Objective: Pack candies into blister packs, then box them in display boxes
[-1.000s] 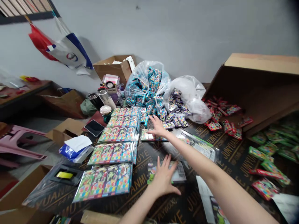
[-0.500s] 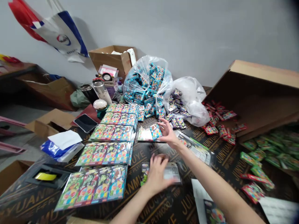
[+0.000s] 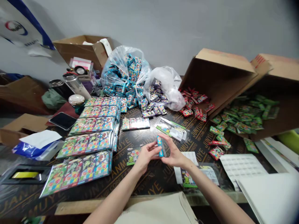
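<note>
Pinching a slim blue rectangular packet (image 3: 160, 146) between the half-closed left hand (image 3: 146, 155) and right hand (image 3: 172, 153), its long axis running away from the body, tilted slightly rightward.

Soft, even indoor light, somewhat dim, from no visible source, falls across the pale grey wall (image 3: 187, 28). Shadow fills the tipped cardboard box (image 3: 217, 81), and faint glare marks the clear plastic bag (image 3: 126, 70). The wide lens bends the edges and darkens the top right corner. The blue packet (image 3: 160, 146) looks reasonably sharp, though fine print is probably too soft to read.
</note>
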Available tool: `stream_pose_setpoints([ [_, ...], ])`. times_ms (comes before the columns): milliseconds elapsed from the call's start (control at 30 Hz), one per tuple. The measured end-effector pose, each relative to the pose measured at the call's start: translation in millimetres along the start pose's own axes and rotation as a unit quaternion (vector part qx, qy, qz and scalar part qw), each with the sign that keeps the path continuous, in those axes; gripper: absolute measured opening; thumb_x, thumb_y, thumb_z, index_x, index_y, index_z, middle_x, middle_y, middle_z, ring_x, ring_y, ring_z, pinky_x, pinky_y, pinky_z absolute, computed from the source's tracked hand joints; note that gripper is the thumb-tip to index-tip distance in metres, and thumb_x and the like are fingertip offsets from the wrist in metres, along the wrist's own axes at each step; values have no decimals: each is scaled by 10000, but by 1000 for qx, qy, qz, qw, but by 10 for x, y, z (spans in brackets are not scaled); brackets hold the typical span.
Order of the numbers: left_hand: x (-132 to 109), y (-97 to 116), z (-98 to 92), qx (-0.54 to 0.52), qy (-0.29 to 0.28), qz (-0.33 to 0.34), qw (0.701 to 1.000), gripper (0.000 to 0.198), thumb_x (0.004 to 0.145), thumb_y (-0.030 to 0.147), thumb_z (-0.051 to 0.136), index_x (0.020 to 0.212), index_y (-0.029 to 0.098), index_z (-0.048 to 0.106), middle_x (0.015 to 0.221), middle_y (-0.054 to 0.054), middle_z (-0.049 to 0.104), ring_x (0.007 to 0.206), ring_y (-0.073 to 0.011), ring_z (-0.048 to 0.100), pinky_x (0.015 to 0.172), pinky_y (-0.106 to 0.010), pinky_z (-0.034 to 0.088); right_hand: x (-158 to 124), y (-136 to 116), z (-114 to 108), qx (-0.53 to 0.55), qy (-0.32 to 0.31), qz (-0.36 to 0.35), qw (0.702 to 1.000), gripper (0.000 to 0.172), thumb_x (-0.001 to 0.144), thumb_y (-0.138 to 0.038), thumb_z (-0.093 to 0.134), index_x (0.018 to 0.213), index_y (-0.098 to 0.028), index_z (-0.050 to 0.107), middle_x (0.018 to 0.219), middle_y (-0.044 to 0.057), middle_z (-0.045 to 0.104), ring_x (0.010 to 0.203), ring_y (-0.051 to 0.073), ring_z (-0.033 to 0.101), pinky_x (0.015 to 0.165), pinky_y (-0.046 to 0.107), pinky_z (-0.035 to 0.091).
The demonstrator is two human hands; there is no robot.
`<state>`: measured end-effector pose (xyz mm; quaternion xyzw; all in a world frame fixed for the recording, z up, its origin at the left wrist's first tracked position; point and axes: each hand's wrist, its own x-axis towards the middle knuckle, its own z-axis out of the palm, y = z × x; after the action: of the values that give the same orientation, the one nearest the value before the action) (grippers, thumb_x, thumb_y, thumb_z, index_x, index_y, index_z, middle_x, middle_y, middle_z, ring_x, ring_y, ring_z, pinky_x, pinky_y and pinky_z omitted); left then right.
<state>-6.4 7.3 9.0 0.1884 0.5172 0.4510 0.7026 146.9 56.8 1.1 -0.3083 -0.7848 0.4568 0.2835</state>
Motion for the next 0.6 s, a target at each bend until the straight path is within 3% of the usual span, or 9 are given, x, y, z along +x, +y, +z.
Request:
stream_pose_setpoints([
  [133, -46, -76, 116, -65, -37, -37, 996, 317, 706, 355, 633, 926, 126, 621, 867, -73, 674, 721, -165, 644, 649, -270, 510, -103, -8, -35, 29, 19, -1, 999, 892, 606, -206, 682, 1358, -253, 204, 1394, 85, 277, 1275, 265, 285, 1062, 418, 229],
  [233, -47, -89, 127, -84, -70, -49, 993, 365, 757, 404, 560, 987, 124, 603, 914, -105, 671, 765, -202, 650, 718, -341, 512, -184, 34, -52, 51, 53, 19, 997, 889, 601, -228, 694, 1349, -238, 213, 1336, 90, 360, 1229, 243, 355, 1048, 396, 255],
  [300, -17, -89, 78, -16, -88, -35, 995, 436, 787, 465, 499, 1035, 118, 590, 957, -125, 661, 817, -225, 642, 763, -389, 499, -227, 89, -86, 46, 76, 27, 996, 853, 593, -205, 675, 1329, -228, 244, 1266, 84, 427, 1175, 228, 410, 1024, 373, 291],
  [367, 40, -95, -20, 135, -51, 32, 989, 483, 795, 507, 460, 1062, 125, 588, 1021, -133, 641, 915, -245, 611, 840, -427, 458, -254, 185, -144, 5, 114, 35, 993, 808, 588, -183, 643, 1307, -223, 276, 1249, 86, 431, 1159, 231, 416, 1008, 370, 305],
  [400, 75, -105, -82, 236, -27, 83, 968, 503, 775, 519, 482, 1085, 136, 582, 1080, -135, 617, 992, -257, 573, 897, -444, 415, -263, 249, -176, -29, 133, 41, 990, 781, 593, -172, 620, 1298, -224, 290, 1253, 88, 425, 1164, 237, 406, 1005, 380, 299],
  [467, 144, -143, -213, 445, -4, 178, 878, 637, 655, 526, 617, 1176, 171, 527, 1208, -132, 536, 1138, -290, 455, 996, -486, 285, -280, 395, -230, -106, 145, 53, 982, 734, 602, -158, 583, 1283, -227, 319, 1252, 90, 426, 1174, 253, 386, 1000, 415, 272],
  [533, 198, -202, -322, 603, -30, 220, 767, 873, 513, 462, 735, 1283, 205, 413, 1255, -125, 482, 1184, -315, 382, 1024, -517, 189, -302, 527, -248, -170, 105, 57, 978, 716, 604, -162, 578, 1276, -228, 343, 1236, 92, 448, 1167, 268, 386, 988, 446, 246],
  [600, 225, -265, -390, 682, -52, 223, 694, 986, 491, 375, 751, 1349, 216, 292, 1210, -113, 493, 1145, -305, 404, 1011, -504, 201, -333, 606, -224, -204, 45, 55, 976, 724, 600, -167, 591, 1281, -228, 352, 1223, 96, 464, 1154, 275, 396, 979, 457, 226],
])
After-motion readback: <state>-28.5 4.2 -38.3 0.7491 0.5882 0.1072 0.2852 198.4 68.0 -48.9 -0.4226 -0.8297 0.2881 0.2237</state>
